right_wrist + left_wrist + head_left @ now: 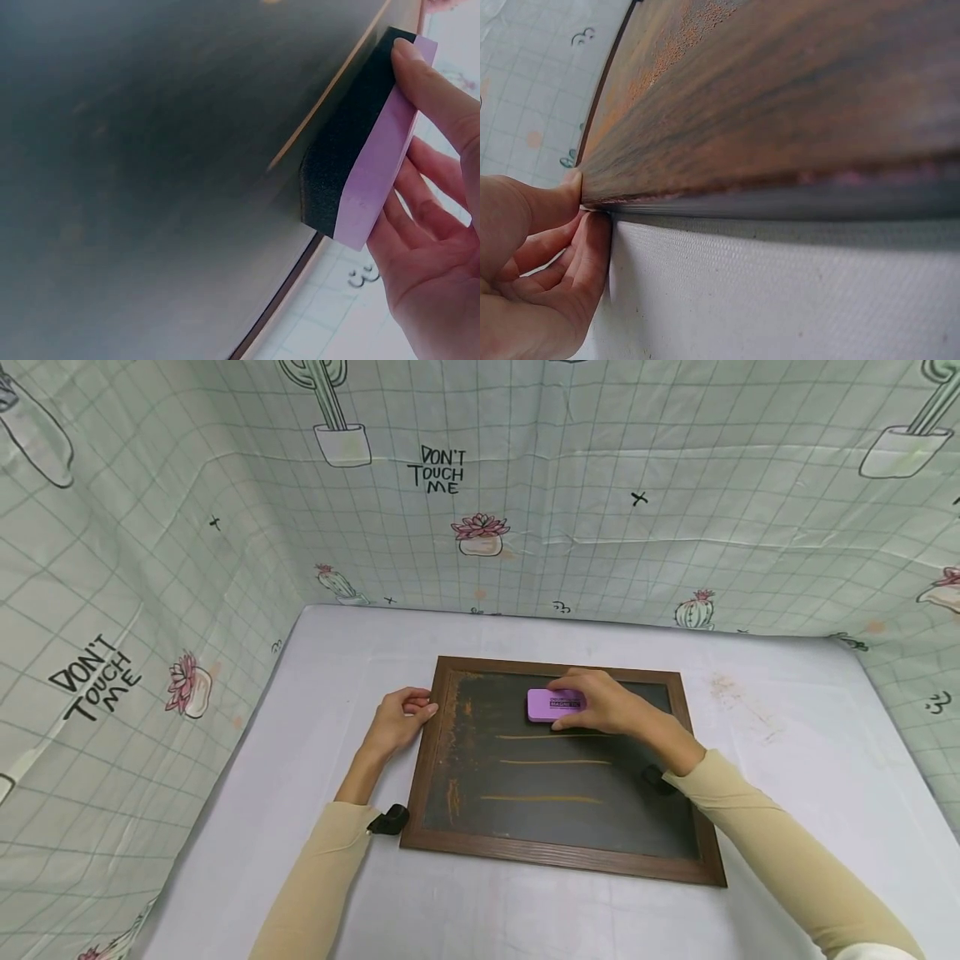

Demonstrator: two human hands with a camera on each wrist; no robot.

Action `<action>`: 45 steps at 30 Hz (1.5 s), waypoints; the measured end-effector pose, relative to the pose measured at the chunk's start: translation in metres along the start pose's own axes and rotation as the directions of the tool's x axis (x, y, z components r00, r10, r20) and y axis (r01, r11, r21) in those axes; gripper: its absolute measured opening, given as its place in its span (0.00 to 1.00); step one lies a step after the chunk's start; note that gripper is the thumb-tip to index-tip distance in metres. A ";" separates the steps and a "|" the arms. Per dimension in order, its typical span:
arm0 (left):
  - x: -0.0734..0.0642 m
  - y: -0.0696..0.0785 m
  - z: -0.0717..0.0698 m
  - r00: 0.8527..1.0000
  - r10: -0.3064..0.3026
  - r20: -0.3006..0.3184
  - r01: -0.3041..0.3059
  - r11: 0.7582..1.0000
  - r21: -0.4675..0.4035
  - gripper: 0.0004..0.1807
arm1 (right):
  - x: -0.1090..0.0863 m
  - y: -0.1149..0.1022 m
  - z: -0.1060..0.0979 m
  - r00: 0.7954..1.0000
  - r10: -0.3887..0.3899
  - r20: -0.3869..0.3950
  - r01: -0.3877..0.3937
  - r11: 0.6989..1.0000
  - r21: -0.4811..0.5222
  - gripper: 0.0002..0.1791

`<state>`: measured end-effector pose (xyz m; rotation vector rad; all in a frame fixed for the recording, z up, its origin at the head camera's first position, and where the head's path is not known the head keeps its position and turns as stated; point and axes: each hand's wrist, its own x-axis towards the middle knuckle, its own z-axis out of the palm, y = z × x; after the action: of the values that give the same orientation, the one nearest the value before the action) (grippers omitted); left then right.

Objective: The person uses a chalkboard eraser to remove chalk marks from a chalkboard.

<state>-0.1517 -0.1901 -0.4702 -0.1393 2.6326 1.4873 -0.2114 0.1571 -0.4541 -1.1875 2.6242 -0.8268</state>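
Observation:
A chalkboard (555, 827) in a brown wooden frame lies flat, with several yellow-orange chalk lines (555, 762) across its middle and orange smudges down its left side. My right hand (600, 703) grips a purple magnetic eraser (546, 704) on the upper part of the board, just above the top line. In the right wrist view, the eraser (379, 161) shows its black felt side toward the board, thumb on one side and fingers on the other. At the frame's left edge, my left hand (397, 722) pinches the wood, thumb on top and fingertips (596, 225) low against the side.
The board rests on a white-covered table (352, 652). Orange dust (726, 691) marks the cloth to its right. A patterned curtain (555, 527) with cactus drawings hangs behind and at the sides. Black straps (388, 820) sit at the wrists, over beige sleeves.

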 end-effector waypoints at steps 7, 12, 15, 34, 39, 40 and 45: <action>0.000 0.000 0.001 1.000 -0.007 0.005 0.007 1.000 0.000 0.20 | -0.015 0.005 -0.008 0.999 0.034 -0.016 -0.034 0.999 -0.002 0.31; -0.002 0.002 0.001 1.000 0.005 0.002 -0.005 1.000 0.018 0.20 | -0.025 0.007 -0.014 0.997 0.078 -0.023 -0.078 0.997 -0.007 0.32; -0.002 0.002 0.001 1.000 0.006 0.001 -0.007 1.000 0.026 0.20 | -0.033 0.009 -0.017 0.996 0.088 -0.034 -0.088 0.996 -0.011 0.32; -0.002 0.002 0.001 1.000 0.002 0.006 -0.002 1.000 0.012 0.20 | -0.065 0.023 -0.027 0.987 0.077 -0.140 -0.078 0.997 0.000 0.30; -0.002 0.002 0.000 1.000 -0.007 0.005 0.007 1.000 0.012 0.20 | -0.074 0.023 -0.031 0.988 0.073 -0.138 -0.075 0.997 -0.016 0.31; -0.002 0.002 0.000 1.000 -0.004 0.006 0.004 1.000 0.011 0.20 | -0.076 0.023 -0.032 0.988 0.075 -0.137 -0.078 0.997 -0.017 0.31; -0.002 0.002 0.001 1.000 0.002 0.003 -0.002 1.000 0.011 0.20 | -0.085 0.022 -0.033 0.987 0.090 -0.131 -0.093 0.996 -0.013 0.31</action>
<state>-0.1502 -0.1888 -0.4689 -0.1338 2.6389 1.4730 -0.1797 0.2457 -0.4460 -1.0414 2.7727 -0.8921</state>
